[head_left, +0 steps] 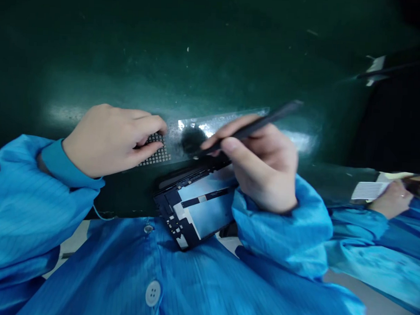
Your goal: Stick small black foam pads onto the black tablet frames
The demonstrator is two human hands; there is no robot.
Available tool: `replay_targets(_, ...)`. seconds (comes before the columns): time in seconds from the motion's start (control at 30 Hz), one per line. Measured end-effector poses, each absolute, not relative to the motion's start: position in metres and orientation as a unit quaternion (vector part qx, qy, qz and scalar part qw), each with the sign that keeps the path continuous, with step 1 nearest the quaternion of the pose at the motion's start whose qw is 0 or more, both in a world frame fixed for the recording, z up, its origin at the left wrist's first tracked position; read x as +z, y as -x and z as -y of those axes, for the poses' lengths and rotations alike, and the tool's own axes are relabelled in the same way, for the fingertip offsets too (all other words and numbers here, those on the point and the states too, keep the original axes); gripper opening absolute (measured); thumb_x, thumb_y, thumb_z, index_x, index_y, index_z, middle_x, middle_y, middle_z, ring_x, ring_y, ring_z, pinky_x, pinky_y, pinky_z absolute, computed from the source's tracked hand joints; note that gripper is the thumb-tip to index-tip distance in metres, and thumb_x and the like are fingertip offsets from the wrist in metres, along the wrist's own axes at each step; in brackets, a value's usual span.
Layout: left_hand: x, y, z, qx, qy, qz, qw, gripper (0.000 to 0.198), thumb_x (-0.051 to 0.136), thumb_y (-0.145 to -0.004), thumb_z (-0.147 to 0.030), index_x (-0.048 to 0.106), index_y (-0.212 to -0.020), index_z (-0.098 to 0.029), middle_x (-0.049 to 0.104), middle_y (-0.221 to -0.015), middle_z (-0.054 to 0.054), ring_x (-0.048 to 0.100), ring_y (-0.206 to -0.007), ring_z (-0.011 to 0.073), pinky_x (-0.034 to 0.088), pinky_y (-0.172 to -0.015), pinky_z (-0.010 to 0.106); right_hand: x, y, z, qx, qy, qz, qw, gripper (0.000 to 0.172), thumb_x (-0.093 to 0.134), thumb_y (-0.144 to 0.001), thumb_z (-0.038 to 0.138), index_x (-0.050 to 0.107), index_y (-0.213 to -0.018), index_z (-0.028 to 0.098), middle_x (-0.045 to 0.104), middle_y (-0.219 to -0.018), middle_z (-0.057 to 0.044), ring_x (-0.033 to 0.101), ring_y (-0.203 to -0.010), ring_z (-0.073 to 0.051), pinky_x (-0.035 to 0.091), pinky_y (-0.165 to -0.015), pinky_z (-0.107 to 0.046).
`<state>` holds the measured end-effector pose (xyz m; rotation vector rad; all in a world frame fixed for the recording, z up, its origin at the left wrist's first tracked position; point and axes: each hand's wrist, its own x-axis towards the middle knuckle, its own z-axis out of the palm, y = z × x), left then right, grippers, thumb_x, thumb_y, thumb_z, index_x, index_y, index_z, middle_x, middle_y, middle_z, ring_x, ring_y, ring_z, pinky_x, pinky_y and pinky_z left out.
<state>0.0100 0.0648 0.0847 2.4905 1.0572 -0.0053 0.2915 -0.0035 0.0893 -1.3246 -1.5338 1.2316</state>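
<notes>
My left hand [115, 137] is curled over a clear sheet of small square pads [158, 150], its thumb and forefinger at the pads; the other fingertips are hidden. In my right hand [265, 167] is a slim black pen-shaped tool [255, 127], gripped like a pen and slanting down to the left. Its lower tip is over the sheet, beside a dark round patch [193, 140]. Just below both hands lies an opened phone body [197, 208], tilted at the table's near edge, with its inner frame and a pale blue panel showing. My right hand covers its upper right part.
A dark green tabletop [165, 58] stretches ahead, with small specks on it. On the right is a black object [396, 119] with a white tag [376, 69]. A co-worker's hand [392, 200] at the far right is by a white striped card [368, 190].
</notes>
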Motion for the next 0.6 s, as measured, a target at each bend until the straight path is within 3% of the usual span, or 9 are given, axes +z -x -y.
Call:
replay_targets(0.1, 0.081, -0.007, -0.066, 0.013, -0.903, -0.367, 0.224, 0.034, 0.049, -0.115, -0.037, 0.08, -0.123, -0.023, 0.076, -0.084, 0.002, 0.06, -0.067, 0.0162, 0.033, -0.058, 0.032, 0.083, -0.298, 0.043, 0.298, 0.611, 0.522, 0.514, 0.004, 0.073, -0.113, 0.033, 0.074, -0.11, 0.03, 0.078, -0.099, -0.002, 0.08, -0.09, -0.02, 0.07, -0.084, -0.037)
replay_targets(0.17, 0.08, -0.006, -0.067, 0.017, -0.902, -0.369, 0.223, 0.034, 0.049, -0.114, -0.041, 0.079, -0.12, -0.026, 0.076, -0.084, 0.001, 0.063, -0.067, 0.0171, 0.033, -0.056, 0.033, 0.075, -0.299, 0.061, 0.228, 0.631, 0.497, 0.55, 0.006, 0.075, -0.111, 0.033, 0.073, -0.108, 0.029, 0.075, -0.095, -0.001, 0.078, -0.087, -0.02, 0.07, -0.082, -0.039)
replay_targets(0.5, 0.087, -0.008, -0.067, 0.001, -0.892, -0.387, 0.234, 0.039, 0.046, -0.115, -0.043, 0.081, -0.118, -0.025, 0.07, -0.076, 0.0, 0.062, -0.069, 0.0174, 0.035, -0.06, 0.03, 0.061, -0.302, 0.069, 0.221, 0.613, 0.552, 0.52, 0.008, 0.071, -0.112, 0.026, 0.073, -0.119, 0.028, 0.083, -0.105, -0.004, 0.083, -0.101, -0.022, 0.071, -0.096, -0.043)
replay_targets(0.6, 0.087, -0.007, -0.067, -0.004, -0.894, -0.386, 0.23, 0.037, 0.048, -0.117, -0.039, 0.08, -0.121, -0.023, 0.073, -0.081, 0.0, 0.064, -0.073, 0.0166, 0.033, -0.061, 0.029, 0.074, -0.305, 0.073, 0.219, 0.625, 0.583, 0.471, 0.014, 0.073, -0.11, 0.022, 0.075, -0.123, 0.028, 0.085, -0.11, -0.006, 0.083, -0.109, -0.024, 0.069, -0.101, -0.047)
